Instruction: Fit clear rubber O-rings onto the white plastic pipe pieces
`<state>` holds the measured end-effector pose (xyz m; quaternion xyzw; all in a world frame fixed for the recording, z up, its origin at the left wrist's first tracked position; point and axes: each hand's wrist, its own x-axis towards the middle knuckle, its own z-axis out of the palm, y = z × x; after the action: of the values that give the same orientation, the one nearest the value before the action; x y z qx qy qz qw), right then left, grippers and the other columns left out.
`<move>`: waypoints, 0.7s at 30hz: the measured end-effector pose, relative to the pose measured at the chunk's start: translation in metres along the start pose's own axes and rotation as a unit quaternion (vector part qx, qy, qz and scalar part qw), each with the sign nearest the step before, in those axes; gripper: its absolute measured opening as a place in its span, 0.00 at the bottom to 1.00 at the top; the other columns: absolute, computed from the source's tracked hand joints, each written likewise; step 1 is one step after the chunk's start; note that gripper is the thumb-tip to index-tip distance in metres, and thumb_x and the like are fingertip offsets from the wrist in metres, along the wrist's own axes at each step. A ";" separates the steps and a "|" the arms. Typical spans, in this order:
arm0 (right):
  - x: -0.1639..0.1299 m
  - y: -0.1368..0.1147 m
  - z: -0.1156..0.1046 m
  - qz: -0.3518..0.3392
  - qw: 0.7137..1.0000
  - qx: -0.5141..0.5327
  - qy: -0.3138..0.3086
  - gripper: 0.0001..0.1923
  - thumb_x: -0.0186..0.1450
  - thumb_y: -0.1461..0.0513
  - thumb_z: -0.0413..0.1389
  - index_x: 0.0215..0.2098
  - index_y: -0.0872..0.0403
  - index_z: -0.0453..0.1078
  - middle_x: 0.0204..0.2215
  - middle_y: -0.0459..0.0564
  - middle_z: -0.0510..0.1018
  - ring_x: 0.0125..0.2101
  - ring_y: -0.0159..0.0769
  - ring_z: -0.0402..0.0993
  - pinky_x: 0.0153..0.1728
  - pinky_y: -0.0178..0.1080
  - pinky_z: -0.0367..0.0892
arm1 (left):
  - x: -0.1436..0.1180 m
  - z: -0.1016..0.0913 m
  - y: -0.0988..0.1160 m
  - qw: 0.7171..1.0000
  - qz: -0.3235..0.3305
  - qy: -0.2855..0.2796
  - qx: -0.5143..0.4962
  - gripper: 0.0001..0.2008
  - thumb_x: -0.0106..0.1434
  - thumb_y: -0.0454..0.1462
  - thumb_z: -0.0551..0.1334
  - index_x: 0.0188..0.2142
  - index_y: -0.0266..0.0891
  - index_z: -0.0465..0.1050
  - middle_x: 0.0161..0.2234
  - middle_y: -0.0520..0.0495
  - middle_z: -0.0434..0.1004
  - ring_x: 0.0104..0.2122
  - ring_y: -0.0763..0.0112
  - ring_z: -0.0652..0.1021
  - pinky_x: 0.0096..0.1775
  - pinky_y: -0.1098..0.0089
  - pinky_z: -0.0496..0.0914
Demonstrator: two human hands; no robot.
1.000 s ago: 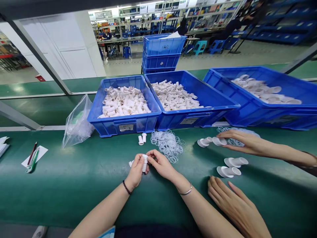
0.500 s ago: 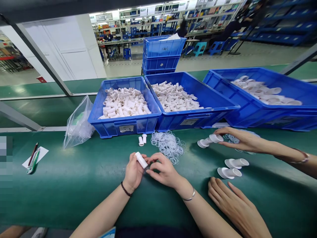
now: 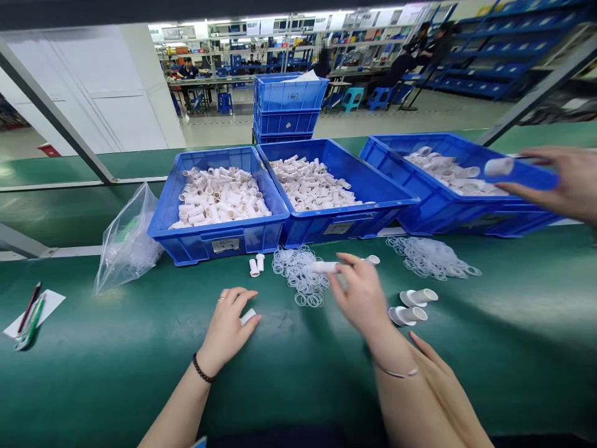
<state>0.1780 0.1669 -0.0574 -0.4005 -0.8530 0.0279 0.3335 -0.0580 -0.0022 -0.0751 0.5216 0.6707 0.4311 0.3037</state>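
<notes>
My left hand [image 3: 231,320] is palm down low over the green bench, with a short white plastic tube [image 3: 248,317] between its thumb and curled fingers; its index finger is stretched out. My right hand [image 3: 361,292] pinches another white plastic tube [image 3: 325,267], held sideways above the right edge of a pile of clear rings [image 3: 298,274]. Two small white fittings [image 3: 256,265] stand just left of that pile. Behind my right hand a white part [image 3: 372,259] is mostly hidden.
Blue bins [image 3: 219,242] of white tubes line the back. A plastic bag [image 3: 128,249] lies left. Right are more rings [image 3: 431,256] and two flanged tubes [image 3: 413,306]. A co-worker's hand [image 3: 571,180] holds a white tube; their other hand [image 3: 448,386] rests behind my right forearm.
My hands have parted: the right has moved forward and right with a tube, the left slightly left and turned palm down. The co-worker's hand has lifted a tube towards the right bin.
</notes>
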 end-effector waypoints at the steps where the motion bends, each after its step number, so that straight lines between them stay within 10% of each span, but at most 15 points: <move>1: -0.001 0.019 -0.007 0.019 0.998 -0.059 -0.008 0.10 0.66 0.59 0.50 0.36 0.53 0.72 0.47 0.62 0.70 0.48 0.54 0.65 0.47 0.57 0.64 | 0.001 -0.006 -0.003 0.997 -0.005 -0.006 0.071 0.19 0.56 0.43 0.66 0.48 0.47 0.73 0.46 0.42 0.71 0.49 0.50 0.67 0.52 0.52 0.62; 8: -0.031 0.100 -0.017 0.120 0.955 -0.262 -0.074 0.13 0.62 0.56 0.51 0.32 0.56 0.74 0.38 0.63 0.73 0.37 0.53 0.67 0.32 0.49 0.64 | -0.001 0.003 -0.019 0.988 -0.028 -0.079 0.130 0.18 0.55 0.33 0.61 0.46 0.47 0.75 0.37 0.43 0.74 0.40 0.54 0.72 0.47 0.57 0.64; 12: -0.022 0.067 -0.011 0.086 0.975 -0.202 0.012 0.14 0.65 0.56 0.50 0.38 0.56 0.73 0.38 0.62 0.72 0.40 0.52 0.67 0.37 0.49 0.65 | 0.002 0.009 -0.014 0.996 -0.033 -0.064 0.054 0.20 0.62 0.35 0.55 0.53 0.49 0.70 0.40 0.44 0.72 0.42 0.57 0.72 0.46 0.60 0.65; 21: -0.012 -0.008 0.044 -0.069 0.972 -0.066 -0.213 0.07 0.65 0.64 0.54 0.36 0.54 0.75 0.34 0.55 0.73 0.35 0.45 0.67 0.36 0.43 0.66 | 0.013 0.027 -0.020 0.936 -0.134 0.007 -0.326 0.14 0.55 0.39 0.66 0.37 0.40 0.63 0.36 0.48 0.71 0.34 0.70 0.73 0.37 0.69 0.67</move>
<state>0.1520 0.1630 -0.0960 -0.3469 -0.9298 0.0328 0.1182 -0.0470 0.0156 -0.1046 0.2965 0.5585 0.5852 0.5076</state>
